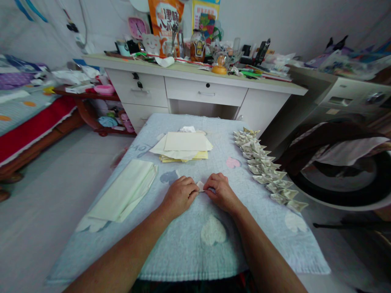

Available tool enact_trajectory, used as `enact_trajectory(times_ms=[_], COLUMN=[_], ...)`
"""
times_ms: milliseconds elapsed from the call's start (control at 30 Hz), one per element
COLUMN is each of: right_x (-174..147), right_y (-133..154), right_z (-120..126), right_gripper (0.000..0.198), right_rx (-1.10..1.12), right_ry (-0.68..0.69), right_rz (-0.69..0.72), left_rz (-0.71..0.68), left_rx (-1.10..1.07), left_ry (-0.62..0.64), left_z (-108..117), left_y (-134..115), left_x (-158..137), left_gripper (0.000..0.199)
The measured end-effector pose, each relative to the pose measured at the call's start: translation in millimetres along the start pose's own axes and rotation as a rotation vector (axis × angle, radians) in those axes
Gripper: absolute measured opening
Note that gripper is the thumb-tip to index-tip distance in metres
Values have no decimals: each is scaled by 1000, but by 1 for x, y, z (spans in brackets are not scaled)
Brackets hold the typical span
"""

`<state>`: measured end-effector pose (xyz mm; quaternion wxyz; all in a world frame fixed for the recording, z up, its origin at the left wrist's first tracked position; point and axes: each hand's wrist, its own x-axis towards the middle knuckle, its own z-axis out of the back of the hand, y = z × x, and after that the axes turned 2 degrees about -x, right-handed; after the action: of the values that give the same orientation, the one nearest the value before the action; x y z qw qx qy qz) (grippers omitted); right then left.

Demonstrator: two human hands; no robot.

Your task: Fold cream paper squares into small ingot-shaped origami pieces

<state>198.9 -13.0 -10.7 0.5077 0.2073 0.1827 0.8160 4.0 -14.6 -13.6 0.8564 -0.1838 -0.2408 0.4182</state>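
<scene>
Both hands meet over the middle of a cloth-covered table (189,252). Between them is a small folded piece of pale paper (200,186). My left hand (181,194) pinches its left side, with the fingers curled in. On its right side my right hand (221,190) pinches it between thumb and fingers. The paper's exact shape is mostly hidden by the fingertips. Beyond the hands lies a stack of cream and yellow paper sheets (185,142). To the left rests a folded pale green sheet (125,191). Several folded paper boats (264,167) stand in rows at the right.
A white desk (189,85) crowded with jars, packets and a pink clock (137,27) stands past the table. At the right is a front-loading washing machine (339,106) with laundry hanging from its door. A bed (33,114) and a low wooden stand (85,95) are at the left.
</scene>
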Motion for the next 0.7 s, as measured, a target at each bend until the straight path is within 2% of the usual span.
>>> enact_trajectory(times_ms=[167, 333, 567, 700], right_x=[0, 2, 2, 2], right_y=[-1, 2, 4, 4], right_z=[1, 3, -2, -4], right_gripper=[4, 6, 13, 12], right_rx=[54, 36, -43, -74], right_ry=[-1, -5, -27, -40], right_rz=[-59, -123, -179, -199], left_rz=[79, 136, 147, 154], left_rx=[-25, -39, -15, 30], left_ry=[-44, -77, -61, -74], left_z=[-1, -3, -3, -4], left_y=[2, 7, 5, 3], left_x=[3, 4, 6, 6], left_gripper=[10, 7, 20, 15])
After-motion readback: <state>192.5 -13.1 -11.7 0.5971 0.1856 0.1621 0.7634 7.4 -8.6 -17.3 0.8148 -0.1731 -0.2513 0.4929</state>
